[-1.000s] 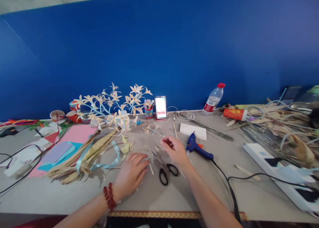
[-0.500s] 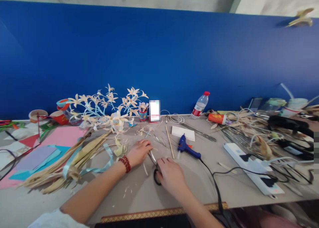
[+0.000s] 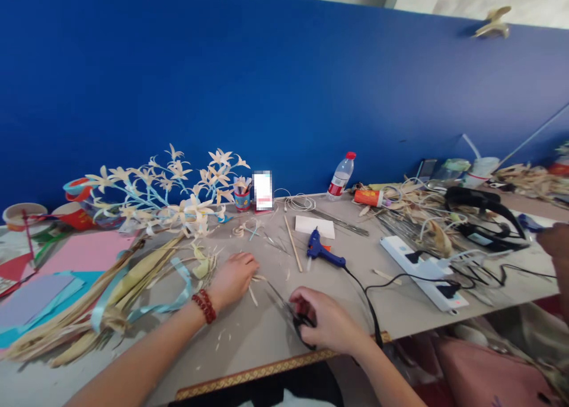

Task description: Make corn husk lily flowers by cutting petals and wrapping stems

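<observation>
My right hand (image 3: 326,318) grips a pair of scissors (image 3: 306,323) by the black handles; the blades point up and left toward my other hand. Fingers bent and held together, my left hand (image 3: 234,276) rests low over the table with a small pale strip (image 3: 256,278) at its fingertips. Another thin pale scrap (image 3: 253,295) lies just below that hand. A bundle of dried husks (image 3: 106,300) tied with light blue ribbon is left of my left wrist. Beyond my right hand lies a blue glue gun (image 3: 320,248).
Pale flowers on blue stems (image 3: 171,185) stand at the back left, beside coloured paper (image 3: 89,250). A bottle (image 3: 341,179) stands by the blue partition (image 3: 284,87). A white power strip (image 3: 422,273) with cables lies right. Another person's hand (image 3: 555,244) shows at the right edge.
My right hand has drawn the scissors back, down and right, away from my left hand. The view has turned to the right, bringing another person's hand into sight.
</observation>
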`<state>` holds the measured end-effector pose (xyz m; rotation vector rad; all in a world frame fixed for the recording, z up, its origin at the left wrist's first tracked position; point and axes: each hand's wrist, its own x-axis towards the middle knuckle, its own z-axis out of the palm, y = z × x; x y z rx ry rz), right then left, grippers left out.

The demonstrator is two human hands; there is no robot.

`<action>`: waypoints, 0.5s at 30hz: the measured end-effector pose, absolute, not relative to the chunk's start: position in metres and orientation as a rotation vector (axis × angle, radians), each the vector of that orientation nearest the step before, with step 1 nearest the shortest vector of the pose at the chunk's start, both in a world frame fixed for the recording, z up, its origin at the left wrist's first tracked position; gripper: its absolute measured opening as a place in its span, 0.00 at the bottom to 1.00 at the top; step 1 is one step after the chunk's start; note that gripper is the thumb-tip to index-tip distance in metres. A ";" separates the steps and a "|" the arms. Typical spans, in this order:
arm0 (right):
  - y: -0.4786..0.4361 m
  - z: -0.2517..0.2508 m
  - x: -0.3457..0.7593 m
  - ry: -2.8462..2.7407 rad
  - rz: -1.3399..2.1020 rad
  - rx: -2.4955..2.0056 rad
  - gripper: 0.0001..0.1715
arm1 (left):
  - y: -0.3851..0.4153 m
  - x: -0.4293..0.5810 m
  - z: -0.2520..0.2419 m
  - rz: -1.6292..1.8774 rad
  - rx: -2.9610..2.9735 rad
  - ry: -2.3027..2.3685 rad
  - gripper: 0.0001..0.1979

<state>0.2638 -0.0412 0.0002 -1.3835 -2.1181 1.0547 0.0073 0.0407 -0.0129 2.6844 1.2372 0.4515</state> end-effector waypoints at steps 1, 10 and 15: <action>-0.043 -0.001 0.273 -1.995 1.205 -1.359 0.25 | 0.042 0.013 -0.013 0.469 2.682 1.234 0.14; -0.041 -0.013 0.301 -1.799 1.142 -1.437 0.20 | 0.025 0.066 -0.031 0.373 2.776 0.898 0.25; -0.029 -0.009 0.283 -2.105 0.600 -1.663 0.19 | 0.002 0.025 -0.025 0.344 2.688 1.049 0.23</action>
